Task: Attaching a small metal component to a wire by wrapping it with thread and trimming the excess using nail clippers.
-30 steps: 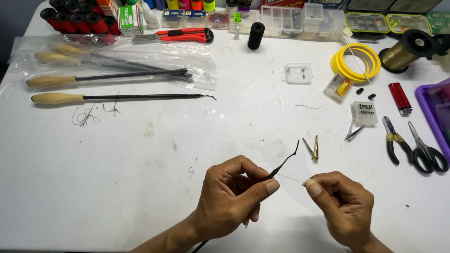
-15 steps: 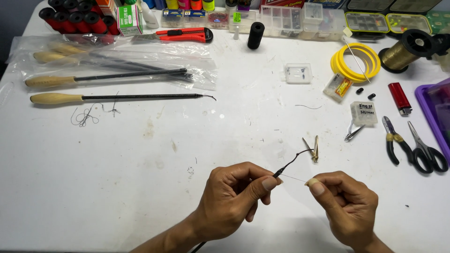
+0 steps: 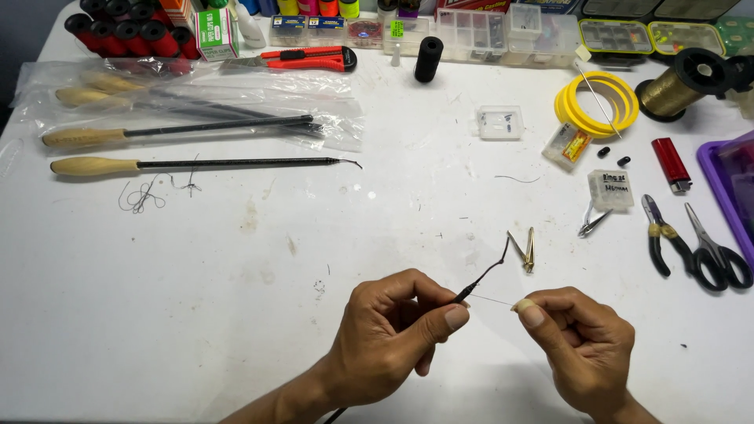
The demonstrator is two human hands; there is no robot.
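Observation:
My left hand [image 3: 397,334] pinches a thin black rod [image 3: 485,276] whose curved tip rises between my two hands. The rod's lower end comes out under my left wrist. My right hand [image 3: 580,345] pinches one end of a fine pale thread [image 3: 492,300] that runs across to the rod near my left thumb. Both hands hover low over the white table [image 3: 236,314], near its front edge. Small brass tweezers [image 3: 525,250] lie just beyond the rod's tip.
Two wooden-handled black rods [image 3: 196,164] and a clear plastic bag lie at the left. Black pliers [image 3: 658,243], scissors [image 3: 715,253], a red lighter [image 3: 671,163], a yellow coil [image 3: 597,104], a gold thread spool [image 3: 679,90], a red utility knife [image 3: 294,59] and clear compartment boxes [image 3: 503,31] line the right and back.
The rod's tip has drooped slightly and bent to the right. Both hands stay almost in place, still pinching the rod and the thread.

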